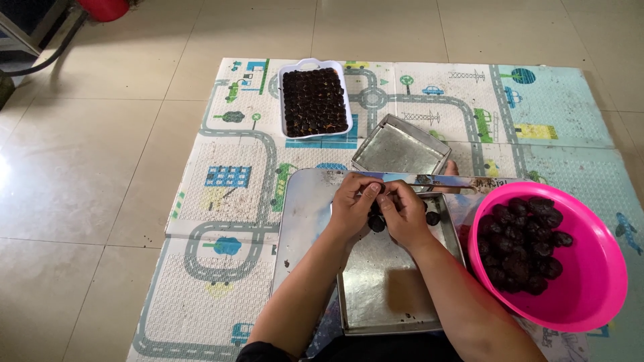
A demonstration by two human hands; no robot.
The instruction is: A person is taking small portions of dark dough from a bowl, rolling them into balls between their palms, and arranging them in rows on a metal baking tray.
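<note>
My left hand (352,201) and my right hand (401,209) meet over the far end of a square metal tray (389,288). Together their fingertips pinch a small dark fruit, mostly hidden between them. Two or three more dark fruits (377,224) lie on the tray just below my hands, one (433,218) to the right. A pink bowl (590,295) at my right holds several dark wrinkled fruits (526,245).
A white rectangular dish (313,65) packed with dark fruits stands at the far side of the play mat (221,201). An empty metal tray (402,151) lies tilted beyond my hands, and a long metal strip (463,181) runs right. Tiled floor surrounds the mat.
</note>
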